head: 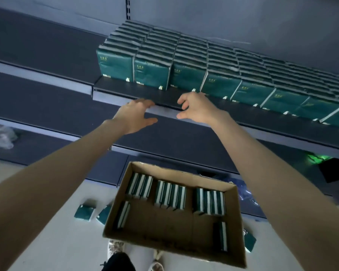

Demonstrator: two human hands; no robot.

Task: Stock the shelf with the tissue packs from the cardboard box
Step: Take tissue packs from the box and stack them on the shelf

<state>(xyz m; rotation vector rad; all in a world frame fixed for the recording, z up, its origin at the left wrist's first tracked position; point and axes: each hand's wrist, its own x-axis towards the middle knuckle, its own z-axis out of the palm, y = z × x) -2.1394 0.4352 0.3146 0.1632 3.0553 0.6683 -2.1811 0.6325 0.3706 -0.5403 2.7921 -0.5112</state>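
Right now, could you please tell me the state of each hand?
Left hand: open, holding nothing.
Right hand: open, fingers loosely curled, holding nothing.

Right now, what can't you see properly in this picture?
Head view:
- Row of tissue packs on the shelf: cut off by the right edge.
- Writing on the pack fronts: too small and blurry.
- Loose pack on the floor: half hidden behind the cardboard box.
- Green glow: blurred.

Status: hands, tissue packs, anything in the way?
Both empty: left hand, right hand, at shelf front. Row of tissue packs on it; more packs in cardboard box. On floor, stray packs; nothing between hands and shelf.
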